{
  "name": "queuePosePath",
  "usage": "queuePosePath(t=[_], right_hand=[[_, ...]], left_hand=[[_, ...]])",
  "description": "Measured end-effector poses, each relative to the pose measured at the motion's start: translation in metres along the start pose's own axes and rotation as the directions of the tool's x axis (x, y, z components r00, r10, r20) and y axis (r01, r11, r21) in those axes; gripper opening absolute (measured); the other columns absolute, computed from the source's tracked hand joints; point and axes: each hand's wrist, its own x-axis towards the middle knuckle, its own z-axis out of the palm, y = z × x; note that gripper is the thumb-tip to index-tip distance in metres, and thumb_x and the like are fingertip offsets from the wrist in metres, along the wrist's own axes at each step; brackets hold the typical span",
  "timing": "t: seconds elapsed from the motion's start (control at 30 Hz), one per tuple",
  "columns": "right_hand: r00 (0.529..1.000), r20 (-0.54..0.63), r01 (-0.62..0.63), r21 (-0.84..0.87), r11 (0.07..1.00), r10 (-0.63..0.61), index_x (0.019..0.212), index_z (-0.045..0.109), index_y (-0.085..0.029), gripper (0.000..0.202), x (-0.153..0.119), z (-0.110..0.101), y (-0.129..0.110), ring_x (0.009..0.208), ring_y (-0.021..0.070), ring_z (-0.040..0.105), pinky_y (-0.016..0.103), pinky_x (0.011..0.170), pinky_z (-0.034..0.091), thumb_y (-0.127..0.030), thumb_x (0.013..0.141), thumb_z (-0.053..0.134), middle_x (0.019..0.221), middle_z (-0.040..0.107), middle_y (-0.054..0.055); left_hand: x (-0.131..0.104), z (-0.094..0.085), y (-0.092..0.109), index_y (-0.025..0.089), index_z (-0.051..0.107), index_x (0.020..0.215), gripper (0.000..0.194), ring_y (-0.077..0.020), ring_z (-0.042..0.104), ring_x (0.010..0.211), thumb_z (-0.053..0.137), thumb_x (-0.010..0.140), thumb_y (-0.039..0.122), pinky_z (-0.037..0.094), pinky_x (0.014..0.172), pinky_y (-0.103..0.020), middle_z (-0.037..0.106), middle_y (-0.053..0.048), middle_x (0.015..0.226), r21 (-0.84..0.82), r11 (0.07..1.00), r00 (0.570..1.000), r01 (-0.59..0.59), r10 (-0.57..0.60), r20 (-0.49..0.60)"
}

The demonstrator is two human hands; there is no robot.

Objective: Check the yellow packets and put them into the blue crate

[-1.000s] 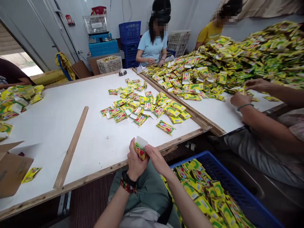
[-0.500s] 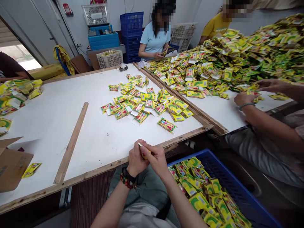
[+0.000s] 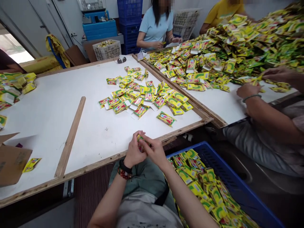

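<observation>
A small yellow-green packet (image 3: pixel 140 139) is held between my two hands at the table's front edge. My left hand (image 3: pixel 134 151), with a black band and red beads at the wrist, is wrapped round it. My right hand (image 3: pixel 155 152) pinches the same packet from the right. Past my hands, many yellow, green and red packets (image 3: pixel 142 98) lie loosely on the white table (image 3: pixel 95 123), with one packet (image 3: pixel 165 118) apart at the near side. A blue crate (image 3: pixel 239 186) holding many packets (image 3: pixel 197 186) is below the table edge, to my right.
A wooden strip (image 3: pixel 71 136) lies on the table at left, near a cardboard box (image 3: pixel 14 161). A wooden divider (image 3: pixel 175 90) borders a large packet heap (image 3: pixel 237 47). A co-worker's hands (image 3: pixel 249 90) work at the right; other people sit beyond.
The view has tilted down slightly. The packet's white flap no longer shows between my fingers; its printed side does. The hands of the person in light blue have moved apart.
</observation>
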Motion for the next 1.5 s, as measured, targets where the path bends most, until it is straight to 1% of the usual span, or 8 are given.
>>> queuePosePath(t=[0.23,0.33,0.47,0.73,0.9,1.03,1.23,1.5], right_hand=[[0.807,-0.442,-0.200,0.419,0.886,0.391,0.111,0.071,-0.021,0.047,-0.029,-0.057,0.012,0.062,0.0169,0.066,0.031,0.062,0.053,-0.042,0.069,0.071,0.083,0.076,0.003],[0.798,-0.472,-0.449,-0.050,0.892,0.375,0.096,0.077,-0.020,0.037,-0.058,-0.117,0.006,0.075,0.0275,0.070,0.039,0.068,0.053,-0.045,0.069,0.069,0.085,0.076,0.009],[0.888,-0.343,-0.456,-0.742,0.492,0.305,0.082,0.078,-0.019,0.026,-0.052,-0.157,0.009,0.119,0.0429,0.053,0.056,0.096,0.041,-0.040,0.074,0.065,0.114,0.069,0.017],[0.979,-0.061,-0.157,-0.827,0.539,0.193,0.135,0.049,-0.009,0.058,0.090,-0.116,0.035,0.126,0.0413,0.047,0.073,0.100,0.023,-0.015,0.079,0.060,0.133,0.054,0.026],[0.936,0.346,0.306,-0.708,0.637,-0.066,0.136,0.048,-0.022,0.066,0.067,-0.082,-0.006,0.130,0.0264,0.045,0.061,0.114,0.008,-0.008,0.074,0.064,0.130,0.061,0.010],[0.807,0.434,0.580,-0.458,0.674,-0.400,0.141,0.043,-0.027,0.062,0.023,-0.061,-0.034,0.144,0.0262,0.021,0.061,0.115,0.004,-0.012,0.083,0.060,0.141,0.052,0.007],[0.989,-0.048,0.143,0.007,0.990,-0.142,0.135,0.053,-0.025,0.044,-0.002,-0.025,-0.010,0.131,0.0268,0.046,0.047,0.109,0.036,-0.036,0.092,0.051,0.140,0.053,0.007],[0.934,0.060,-0.328,0.534,0.779,0.352,0.114,0.070,-0.021,0.044,-0.003,0.000,-0.009,0.097,0.0263,0.069,0.043,0.094,0.051,-0.033,0.072,0.069,0.106,0.074,0.004]], left_hand=[[-0.008,-0.018,-0.001,0.022,0.037,0.130,0.053,-0.0156,0.053,0.095,0.061,0.084,0.031,0.052,0.077,-0.028,0.049,-0.013,0.125,-0.390,0.913,0.988,0.122,-0.072,0.140],[-0.007,-0.016,-0.001,0.019,0.048,0.118,0.035,-0.0136,0.055,0.085,0.057,0.087,0.032,0.052,0.070,-0.025,0.056,-0.009,0.109,-0.380,0.910,0.984,0.167,-0.130,0.121],[-0.005,-0.010,-0.001,0.017,0.054,0.108,0.025,-0.0106,0.056,0.072,0.056,0.087,0.031,0.051,0.064,-0.023,0.060,-0.007,0.097,-0.360,0.909,0.977,0.211,-0.194,0.083],[-0.003,-0.006,0.003,0.017,0.057,0.108,0.023,-0.0172,0.063,0.085,0.046,0.090,0.025,0.057,0.070,-0.031,0.063,-0.009,0.101,-0.058,0.993,0.993,0.102,-0.105,-0.045],[0.016,-0.020,0.034,0.019,0.029,0.143,0.070,-0.0327,0.029,0.140,0.057,0.079,0.015,0.026,0.112,-0.059,0.038,-0.015,0.147,0.500,0.841,0.977,-0.209,0.198,0.075],[0.032,-0.027,0.042,0.021,0.025,0.142,0.079,-0.0278,0.056,0.117,0.066,0.075,0.025,0.043,0.102,-0.049,0.056,-0.013,0.129,0.476,0.854,0.969,-0.213,0.123,0.213],[0.010,-0.002,0.021,0.020,0.044,0.097,0.039,-0.0200,0.062,0.073,0.068,0.073,0.040,0.050,0.061,-0.029,0.060,-0.002,0.082,0.376,0.923,0.985,0.086,-0.023,-0.170],[-0.012,0.017,-0.013,0.022,0.035,0.122,0.057,-0.0220,0.064,0.089,0.065,0.076,0.034,0.052,0.073,-0.034,0.060,-0.010,0.110,0.309,0.947,0.953,-0.091,0.173,-0.250]])
